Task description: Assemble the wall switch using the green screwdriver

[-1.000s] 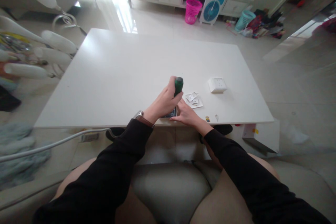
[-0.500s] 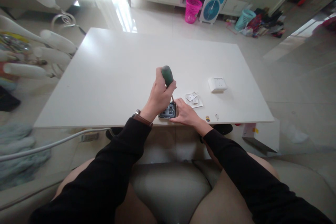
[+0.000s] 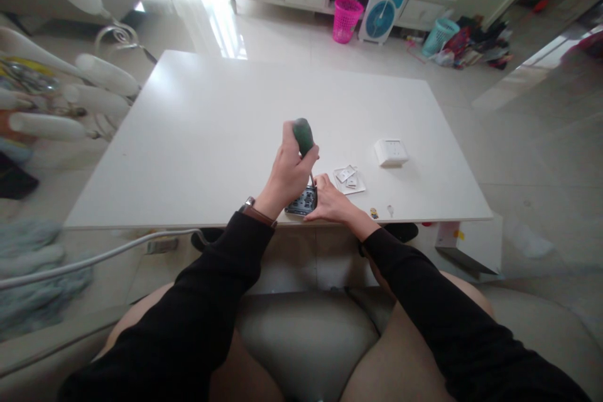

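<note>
My left hand (image 3: pixel 288 171) is wrapped round the green handle of a screwdriver (image 3: pixel 303 136), held upright with its shaft pointing down. The shaft's lower end meets the far right part of a dark wall socket (image 3: pixel 301 202), its inner side facing up at the table's near edge. Around the socket's right side my right hand (image 3: pixel 330 198) is closed, thumb in front and fingers behind. Just beyond that hand lies a white frame plate (image 3: pixel 357 188) with small white cover pieces (image 3: pixel 347 174) on it. The screwdriver's tip is too small to make out.
A white socket box (image 3: pixel 392 152) stands on the white table (image 3: pixel 226 119) to the right. A small yellow figure piece (image 3: pixel 374 213) and a small clear item (image 3: pixel 390 209) lie near the front edge. A white cable (image 3: pixel 117 246) runs past the table's left front.
The view has shifted very slightly. Both hands stay in place, with the screwdriver still on the socket and tilted about the same.
</note>
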The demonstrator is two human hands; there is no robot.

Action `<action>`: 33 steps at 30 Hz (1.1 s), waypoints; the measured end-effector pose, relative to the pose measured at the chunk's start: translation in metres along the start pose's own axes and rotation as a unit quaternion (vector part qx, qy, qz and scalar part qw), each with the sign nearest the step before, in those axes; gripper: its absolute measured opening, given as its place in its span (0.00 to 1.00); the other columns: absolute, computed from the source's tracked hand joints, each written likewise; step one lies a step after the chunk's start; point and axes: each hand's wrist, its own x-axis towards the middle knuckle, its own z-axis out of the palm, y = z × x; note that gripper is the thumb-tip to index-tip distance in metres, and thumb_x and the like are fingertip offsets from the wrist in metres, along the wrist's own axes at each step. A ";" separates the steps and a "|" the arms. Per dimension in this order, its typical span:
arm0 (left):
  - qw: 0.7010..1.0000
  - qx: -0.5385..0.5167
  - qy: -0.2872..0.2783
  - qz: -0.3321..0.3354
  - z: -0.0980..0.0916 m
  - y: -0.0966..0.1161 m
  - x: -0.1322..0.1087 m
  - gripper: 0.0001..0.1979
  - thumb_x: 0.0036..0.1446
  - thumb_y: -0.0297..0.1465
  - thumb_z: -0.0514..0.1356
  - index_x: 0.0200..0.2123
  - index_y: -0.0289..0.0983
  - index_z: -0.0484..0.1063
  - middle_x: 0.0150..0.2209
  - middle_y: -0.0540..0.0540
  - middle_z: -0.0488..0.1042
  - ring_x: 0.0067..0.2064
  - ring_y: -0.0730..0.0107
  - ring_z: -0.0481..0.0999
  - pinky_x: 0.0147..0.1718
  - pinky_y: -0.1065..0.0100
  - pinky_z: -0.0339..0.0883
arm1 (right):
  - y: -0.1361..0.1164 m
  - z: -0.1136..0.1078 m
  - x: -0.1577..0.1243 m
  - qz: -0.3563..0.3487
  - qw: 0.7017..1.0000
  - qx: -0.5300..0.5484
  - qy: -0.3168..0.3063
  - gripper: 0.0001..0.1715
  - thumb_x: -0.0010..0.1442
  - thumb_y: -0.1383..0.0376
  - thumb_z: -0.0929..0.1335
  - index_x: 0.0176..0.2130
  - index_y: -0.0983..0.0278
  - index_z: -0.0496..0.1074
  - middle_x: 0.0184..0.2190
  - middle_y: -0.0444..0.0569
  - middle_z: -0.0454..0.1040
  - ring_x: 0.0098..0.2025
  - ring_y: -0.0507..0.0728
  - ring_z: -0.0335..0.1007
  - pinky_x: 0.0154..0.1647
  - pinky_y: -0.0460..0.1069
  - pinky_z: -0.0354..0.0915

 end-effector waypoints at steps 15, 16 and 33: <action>0.957 0.267 -0.110 0.028 -0.043 0.019 0.000 0.09 0.56 0.31 0.66 0.37 0.39 0.68 0.34 0.46 0.73 0.40 0.59 0.75 0.40 0.60 0.68 | 0.002 0.002 -0.002 0.010 0.997 0.073 0.007 0.54 0.37 0.60 0.84 0.55 0.63 0.59 0.55 0.56 0.62 0.59 0.67 0.65 0.64 0.63 0.66; 0.938 0.306 -0.161 0.019 -0.046 0.015 -0.002 0.11 0.55 0.34 0.67 0.36 0.39 0.67 0.34 0.45 0.74 0.40 0.58 0.75 0.39 0.60 0.67 | 0.003 0.002 -0.003 0.005 0.997 0.078 0.005 0.56 0.37 0.61 0.84 0.58 0.63 0.57 0.56 0.57 0.62 0.61 0.68 0.64 0.66 0.63 0.65; 0.822 0.441 -0.359 0.017 -0.031 -0.028 -0.031 0.25 0.47 0.35 0.73 0.44 0.38 0.66 0.48 0.39 0.75 0.50 0.52 0.75 0.43 0.61 0.71 | 0.004 -0.005 -0.015 -0.013 0.995 0.101 0.003 0.54 0.40 0.65 0.82 0.60 0.62 0.59 0.57 0.58 0.69 0.58 0.67 0.71 0.61 0.60 0.68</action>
